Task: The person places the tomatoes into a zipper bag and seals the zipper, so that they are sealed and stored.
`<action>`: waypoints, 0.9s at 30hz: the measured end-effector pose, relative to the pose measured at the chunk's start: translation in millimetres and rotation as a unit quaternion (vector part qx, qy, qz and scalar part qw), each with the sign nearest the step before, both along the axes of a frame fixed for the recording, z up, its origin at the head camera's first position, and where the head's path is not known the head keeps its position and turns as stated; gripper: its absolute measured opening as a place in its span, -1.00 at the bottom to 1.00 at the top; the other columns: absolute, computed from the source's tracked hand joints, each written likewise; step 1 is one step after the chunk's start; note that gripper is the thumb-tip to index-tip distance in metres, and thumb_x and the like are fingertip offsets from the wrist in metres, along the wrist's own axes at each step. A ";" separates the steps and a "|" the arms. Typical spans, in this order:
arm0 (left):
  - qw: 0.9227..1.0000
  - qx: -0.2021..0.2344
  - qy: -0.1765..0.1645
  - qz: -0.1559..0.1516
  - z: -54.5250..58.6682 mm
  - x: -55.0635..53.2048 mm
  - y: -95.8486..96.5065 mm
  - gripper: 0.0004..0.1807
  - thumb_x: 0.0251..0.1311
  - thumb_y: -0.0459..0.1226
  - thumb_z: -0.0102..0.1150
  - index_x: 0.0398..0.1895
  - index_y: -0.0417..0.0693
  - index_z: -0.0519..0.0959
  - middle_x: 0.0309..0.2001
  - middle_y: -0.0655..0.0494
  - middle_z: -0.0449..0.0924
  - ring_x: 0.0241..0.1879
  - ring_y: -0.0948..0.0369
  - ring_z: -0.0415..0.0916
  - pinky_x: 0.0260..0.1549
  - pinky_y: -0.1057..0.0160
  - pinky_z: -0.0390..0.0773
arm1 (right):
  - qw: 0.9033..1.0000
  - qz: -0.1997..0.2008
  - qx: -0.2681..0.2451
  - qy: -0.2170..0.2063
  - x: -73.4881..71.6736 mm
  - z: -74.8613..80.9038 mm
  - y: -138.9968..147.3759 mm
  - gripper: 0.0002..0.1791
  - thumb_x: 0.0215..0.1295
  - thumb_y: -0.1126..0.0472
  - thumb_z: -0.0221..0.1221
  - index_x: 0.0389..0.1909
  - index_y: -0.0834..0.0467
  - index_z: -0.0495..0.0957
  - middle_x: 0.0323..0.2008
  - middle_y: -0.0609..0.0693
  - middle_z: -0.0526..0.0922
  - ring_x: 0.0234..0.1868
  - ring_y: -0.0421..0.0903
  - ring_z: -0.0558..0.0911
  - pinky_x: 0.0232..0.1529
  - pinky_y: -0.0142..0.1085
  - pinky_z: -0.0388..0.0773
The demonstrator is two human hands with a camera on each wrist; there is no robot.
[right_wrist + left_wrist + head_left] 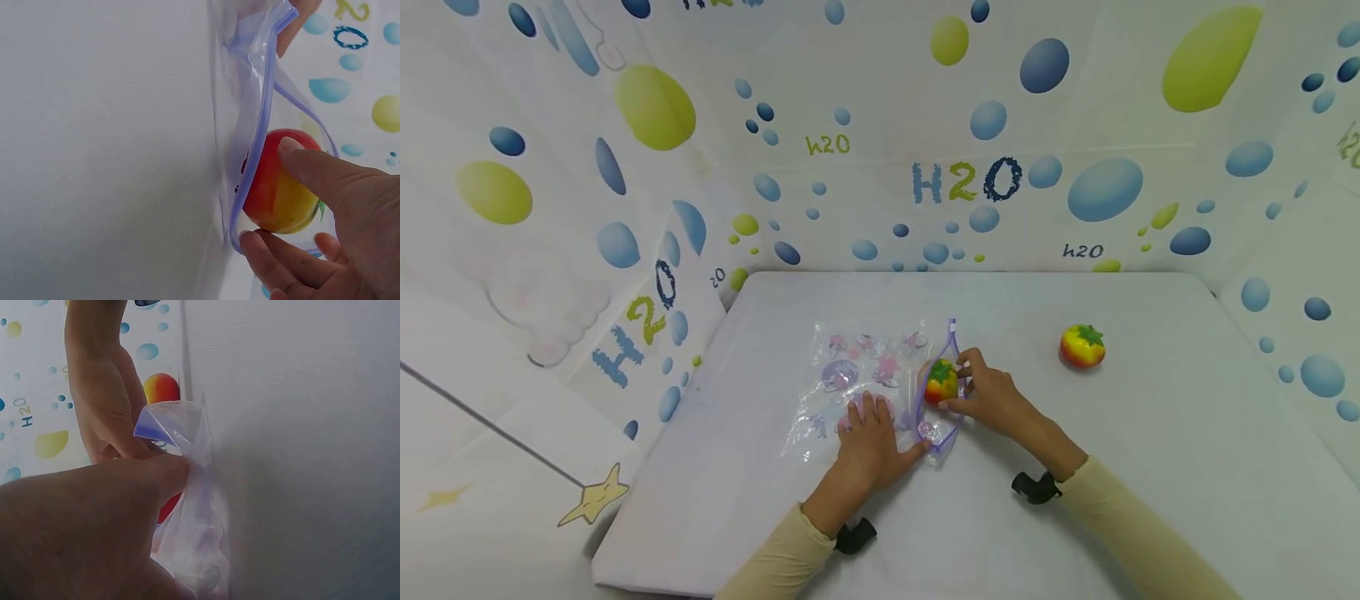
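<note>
Head cam: my left hand is straight-fingered on the bag, 8 o'clock of the fruit. Left wrist: thumb at the lip; I'd press firmly. Right wrist: right hand grips the fruit in the mouth; I'd go slow.

The table is viewed by the head camera from high up, six toward twelve o'clock. Close and low, the left wrist camera is aimed toward one, the right wrist camera toward eleven; the bag's mouth is shared.

Pale beige sleeves, black wrist cameras.
</note>
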State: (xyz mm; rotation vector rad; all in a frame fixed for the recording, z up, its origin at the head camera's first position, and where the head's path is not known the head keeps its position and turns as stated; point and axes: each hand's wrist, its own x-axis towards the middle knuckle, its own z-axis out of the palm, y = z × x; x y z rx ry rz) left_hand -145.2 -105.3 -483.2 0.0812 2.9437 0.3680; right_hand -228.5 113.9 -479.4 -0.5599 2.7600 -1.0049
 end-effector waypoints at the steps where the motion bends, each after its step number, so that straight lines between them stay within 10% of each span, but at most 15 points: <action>1: 1.000 -0.001 -0.001 -0.001 0.2 0.1 0.1 0.22 0.28 0.40 0.14 0.60 -0.44 0.13 0.61 -0.47 0.04 0.59 -0.43 -0.02 0.46 -0.39 0.19 | 1.000 -0.001 -0.006 -0.003 0.2 0.4 -0.5 -0.29 0.29 0.01 0.49 0.25 0.14 0.29 0.17 0.23 0.69 -0.07 0.04 0.70 -0.08 -0.14 0.73; 7: 1.000 -0.006 0.000 -0.004 -0.3 -0.2 0.1 0.22 0.29 0.41 0.12 0.60 -0.43 0.13 0.61 -0.46 0.04 0.60 -0.42 -0.02 0.47 -0.38 0.19 | 1.000 0.007 -0.006 -0.002 -0.6 1.5 -2.3 -0.52 0.32 0.07 0.47 0.01 0.09 0.38 -0.06 0.13 0.70 -0.18 -0.05 0.64 -0.19 -0.28 0.72; 17: 1.000 -0.004 0.000 -0.006 -3.1 -1.5 -0.8 0.23 0.29 0.43 0.10 0.61 -0.42 0.11 0.62 -0.44 0.02 0.60 -0.42 -0.03 0.46 -0.38 0.20 | 0.998 0.031 -0.042 0.020 -4.2 1.4 -7.3 -0.55 0.42 0.16 0.38 0.15 0.15 0.38 0.15 0.21 0.66 0.00 0.06 0.68 0.05 -0.09 0.72; 27: 1.000 -0.011 0.013 -0.009 -3.3 -1.2 -1.1 0.22 0.29 0.44 0.09 0.60 -0.43 0.14 0.61 -0.45 0.05 0.58 -0.44 0.01 0.43 -0.40 0.23 | 0.994 0.034 -0.104 0.009 -10.3 -7.7 -12.1 -0.67 0.43 0.32 0.32 0.08 0.23 0.42 -0.07 0.15 0.65 0.01 0.08 0.72 0.11 -0.03 0.70</action>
